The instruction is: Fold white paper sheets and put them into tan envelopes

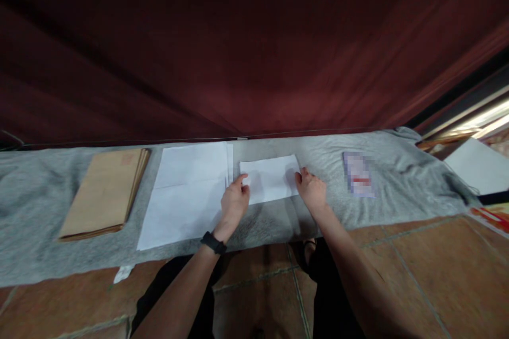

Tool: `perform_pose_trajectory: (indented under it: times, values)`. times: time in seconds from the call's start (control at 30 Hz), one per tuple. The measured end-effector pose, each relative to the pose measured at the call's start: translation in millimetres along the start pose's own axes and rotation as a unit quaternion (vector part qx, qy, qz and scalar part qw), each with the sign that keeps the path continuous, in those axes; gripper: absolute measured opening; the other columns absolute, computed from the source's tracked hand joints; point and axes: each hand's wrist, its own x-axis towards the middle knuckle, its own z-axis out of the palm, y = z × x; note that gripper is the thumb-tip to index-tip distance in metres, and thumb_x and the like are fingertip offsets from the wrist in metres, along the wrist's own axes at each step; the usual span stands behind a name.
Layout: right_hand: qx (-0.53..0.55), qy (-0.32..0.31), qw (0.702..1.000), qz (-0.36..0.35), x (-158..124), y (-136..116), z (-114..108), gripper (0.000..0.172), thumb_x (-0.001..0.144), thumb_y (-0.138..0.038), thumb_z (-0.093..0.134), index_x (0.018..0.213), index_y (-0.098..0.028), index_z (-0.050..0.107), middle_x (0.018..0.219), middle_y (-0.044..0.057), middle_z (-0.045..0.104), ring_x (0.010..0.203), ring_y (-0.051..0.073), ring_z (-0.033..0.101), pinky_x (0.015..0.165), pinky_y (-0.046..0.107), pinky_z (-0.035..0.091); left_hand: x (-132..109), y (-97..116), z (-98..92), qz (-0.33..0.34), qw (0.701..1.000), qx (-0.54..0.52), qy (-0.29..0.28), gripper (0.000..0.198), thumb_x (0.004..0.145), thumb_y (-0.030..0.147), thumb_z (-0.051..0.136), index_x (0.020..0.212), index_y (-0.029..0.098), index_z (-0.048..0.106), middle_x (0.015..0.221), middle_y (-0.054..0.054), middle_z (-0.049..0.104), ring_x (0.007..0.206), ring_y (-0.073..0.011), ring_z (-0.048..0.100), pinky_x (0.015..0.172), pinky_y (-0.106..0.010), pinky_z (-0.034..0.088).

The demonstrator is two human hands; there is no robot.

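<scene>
Left hand: nearly closed, pinching white paper sheet at left | Right hand: curled, gripping right edge | Advice: keep edges square

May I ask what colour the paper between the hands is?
The paper is white, in the head view.

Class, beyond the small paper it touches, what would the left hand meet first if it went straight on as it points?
Past the paper, the left hand would probably meet the red cloth, though depth is unclear.
</scene>
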Motion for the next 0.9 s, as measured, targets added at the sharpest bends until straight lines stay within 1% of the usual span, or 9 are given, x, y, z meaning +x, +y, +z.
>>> perform_pose_trajectory:
  times: [0.13,0.27,0.33,0.43,0.53,0.6,0.73,0.8,0.9]
  values:
    - [0.004,0.029,1.000,-0.007,0,0,6,0.032,0.105,-0.036,0.036,0.114,-0.015,0.058,0.095,0.013,0.074,0.082,0.023,0.073,0.068,0.029,0.047,-1,2,0.0,0.000,1.000,0.026,-0.001,0.043,0.096,0.020,0.049,0.138,0.023,0.058,0.106,-0.007,0.076,0.097,-0.0223,0.071,0.087,-0.030,0.053]
    - [0.007,0.046,0.999,-0.006,-2,-2,8,0.030,0.104,-0.035,0.036,0.113,-0.015,0.057,0.099,0.012,0.072,0.080,0.022,0.071,0.068,0.030,0.045,-2,2,2.0,0.016,0.998,0.065,0.004,0.043,0.097,0.022,0.046,0.139,0.023,0.056,0.105,-0.008,0.076,0.096,-0.0235,0.072,0.085,-0.031,0.054]
    - [0.007,0.055,0.998,-0.006,-3,-3,6,0.030,0.104,-0.033,0.036,0.112,-0.014,0.058,0.102,0.013,0.070,0.084,0.023,0.069,0.072,0.031,0.046,-4,2,3.4,0.025,0.996,0.087,0.010,0.043,0.098,0.023,0.045,0.140,0.022,0.056,0.105,-0.009,0.076,0.096,-0.0237,0.072,0.083,-0.032,0.054]
    - [0.010,0.079,0.997,-0.016,-4,-4,1,0.031,0.102,-0.030,0.037,0.116,-0.012,0.058,0.110,0.017,0.067,0.099,0.027,0.064,0.085,0.036,0.045,-6,2,5.3,0.039,0.992,0.118,0.018,0.042,0.099,0.024,0.044,0.139,0.023,0.056,0.106,-0.010,0.076,0.095,-0.0243,0.073,0.082,-0.033,0.054]
    - [0.047,0.110,0.991,-0.060,-6,-8,-1,0.040,0.101,-0.028,0.039,0.133,-0.010,0.053,0.128,0.021,0.061,0.117,0.032,0.055,0.097,0.043,0.042,-8,2,6.9,0.050,0.989,0.136,0.020,0.041,0.099,0.024,0.043,0.137,0.024,0.058,0.106,-0.011,0.076,0.093,-0.0253,0.073,0.081,-0.034,0.055]
    - [0.098,0.117,0.981,-0.115,-7,-14,2,0.046,0.101,-0.028,0.038,0.142,-0.010,0.048,0.141,0.020,0.054,0.127,0.033,0.049,0.103,0.046,0.040,-8,1,7.9,0.059,0.988,0.142,0.021,0.041,0.098,0.023,0.044,0.136,0.024,0.059,0.107,-0.011,0.076,0.092,-0.0248,0.073,0.080,-0.034,0.055]
    - [0.172,0.089,0.955,-0.225,-14,-32,15,0.050,0.104,-0.031,0.032,0.151,-0.016,0.042,0.156,0.013,0.043,0.143,0.027,0.039,0.115,0.046,0.033,-9,1,9.5,0.073,0.986,0.148,0.033,0.040,0.098,0.021,0.045,0.135,0.024,0.060,0.105,-0.010,0.076,0.089,-0.0238,0.073,0.078,-0.032,0.054]
    - [0.168,0.067,0.951,-0.250,-19,-40,21,0.052,0.105,-0.034,0.030,0.153,-0.017,0.039,0.161,0.011,0.037,0.147,0.025,0.034,0.118,0.044,0.030,-10,1,10.0,0.081,0.985,0.149,0.038,0.040,0.098,0.021,0.044,0.134,0.025,0.060,0.106,-0.010,0.076,0.089,-0.0238,0.073,0.077,-0.032,0.054]
    - [0.141,0.053,0.954,-0.260,-27,-47,27,0.053,0.106,-0.039,0.032,0.154,-0.017,0.038,0.163,0.011,0.032,0.150,0.027,0.029,0.121,0.046,0.026,-11,1,10.4,0.087,0.983,0.157,0.037,0.040,0.098,0.020,0.043,0.134,0.024,0.060,0.108,-0.010,0.075,0.088,-0.0236,0.073,0.076,-0.032,0.054]
